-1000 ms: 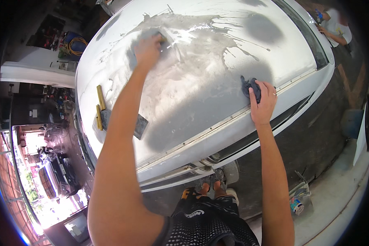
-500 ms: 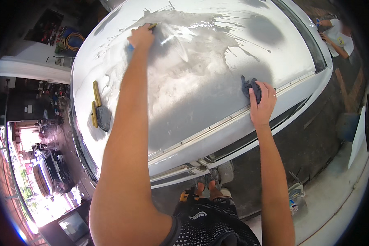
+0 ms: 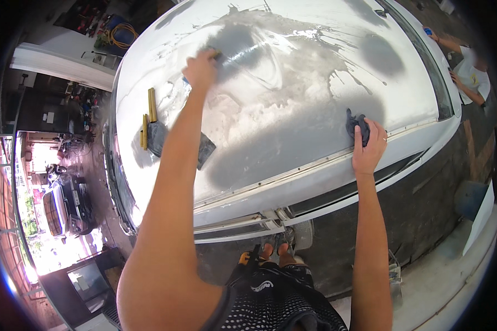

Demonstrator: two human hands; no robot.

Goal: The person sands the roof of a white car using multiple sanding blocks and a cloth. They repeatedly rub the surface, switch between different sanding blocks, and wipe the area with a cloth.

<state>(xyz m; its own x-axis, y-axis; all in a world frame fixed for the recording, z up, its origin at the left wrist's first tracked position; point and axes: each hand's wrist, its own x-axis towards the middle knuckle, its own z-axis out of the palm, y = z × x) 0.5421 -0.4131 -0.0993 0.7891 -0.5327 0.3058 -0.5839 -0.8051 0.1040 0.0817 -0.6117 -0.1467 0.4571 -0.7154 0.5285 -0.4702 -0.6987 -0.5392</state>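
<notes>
My left hand (image 3: 200, 70) is out over the white and grey patchy car roof (image 3: 270, 140). It is closed on what looks like a sanding block (image 3: 216, 55); only a yellowish edge and a bit of blue show past the fingers. My right hand (image 3: 371, 146) rests by the roof's near edge, fingers curled round a crumpled dark grey cloth (image 3: 357, 128). Left of my left arm lie yellow strip-like blocks (image 3: 152, 105) and a dark grey sheet (image 3: 157, 137), which the forearm partly covers.
Along the roof's near side runs a trim channel (image 3: 292, 175). Another person (image 3: 472, 77) in a white shirt is at the car's far right, a hand on something blue. A dark vehicle (image 3: 72, 204) stands outside at left. A coiled orange hose (image 3: 122, 35) hangs at upper left.
The whole view has shifted, so the roof sits further right. My left hand has slid back a little over the dark patch, baring more of it. The right hand keeps the cloth.
</notes>
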